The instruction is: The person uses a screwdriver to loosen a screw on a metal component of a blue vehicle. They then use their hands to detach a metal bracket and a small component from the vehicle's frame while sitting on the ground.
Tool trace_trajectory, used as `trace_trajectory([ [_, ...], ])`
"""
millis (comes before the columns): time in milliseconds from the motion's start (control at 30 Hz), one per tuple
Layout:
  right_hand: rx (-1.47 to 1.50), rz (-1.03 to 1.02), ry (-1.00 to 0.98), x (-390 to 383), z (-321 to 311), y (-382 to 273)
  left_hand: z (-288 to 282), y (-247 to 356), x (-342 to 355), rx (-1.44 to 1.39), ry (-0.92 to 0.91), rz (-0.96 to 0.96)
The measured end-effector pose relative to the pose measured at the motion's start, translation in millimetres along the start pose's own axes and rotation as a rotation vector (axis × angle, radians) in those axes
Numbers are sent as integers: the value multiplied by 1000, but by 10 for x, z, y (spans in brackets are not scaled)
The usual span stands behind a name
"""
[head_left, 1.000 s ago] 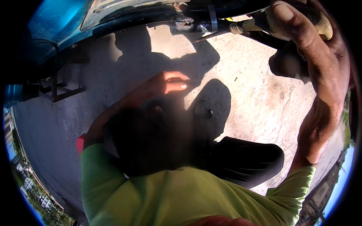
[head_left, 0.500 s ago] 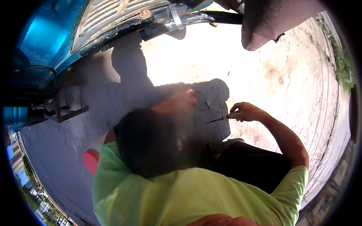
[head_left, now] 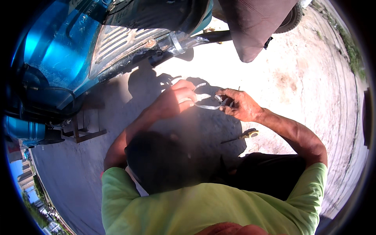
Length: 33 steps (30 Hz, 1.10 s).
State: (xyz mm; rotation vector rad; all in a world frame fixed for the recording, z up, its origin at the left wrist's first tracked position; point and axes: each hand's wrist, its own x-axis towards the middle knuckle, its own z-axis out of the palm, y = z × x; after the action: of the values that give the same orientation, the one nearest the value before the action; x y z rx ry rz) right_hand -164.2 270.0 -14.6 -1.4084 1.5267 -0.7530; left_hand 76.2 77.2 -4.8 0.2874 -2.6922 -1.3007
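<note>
My left hand (head_left: 176, 98) and my right hand (head_left: 242, 105) grip a thin silvery metal band (head_left: 209, 106) between them, bent into an open loop above the shaded concrete. My left fingers pinch its left side; my right thumb and fingers are on the right end, where a small fitting shows. Below my right hand, a screwdriver-like tool (head_left: 250, 134) with a pale handle and long thin shaft lies on the ground. My dark-trousered leg is bent at lower right.
A blue vehicle body (head_left: 62, 43) fills the upper left, with a slotted metal floor panel (head_left: 111, 45) and a black tube carrying a silver bracket (head_left: 176, 42). A brownish fabric piece (head_left: 254, 27) hangs beside a wheel (head_left: 291, 21). A metal frame (head_left: 88, 135) stands at left.
My right hand came down from the vehicle and let go of the tool, now on the ground. Both hands have come together on the metal band, raised off the ground.
</note>
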Motion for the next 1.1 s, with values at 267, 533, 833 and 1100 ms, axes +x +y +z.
trace_trajectory([
  [267,302,93,26,35,23,-324,-195,146,-43,-335,139,27],
  [533,521,45,25,476,40,-849,-668,618,-110,-156,356,77],
  [833,532,-6,80,851,123,-1303,-1183,783,-50,165,474,158],
  [1100,854,69,155,1042,309,-1179,-1328,608,111,161,360,130],
])
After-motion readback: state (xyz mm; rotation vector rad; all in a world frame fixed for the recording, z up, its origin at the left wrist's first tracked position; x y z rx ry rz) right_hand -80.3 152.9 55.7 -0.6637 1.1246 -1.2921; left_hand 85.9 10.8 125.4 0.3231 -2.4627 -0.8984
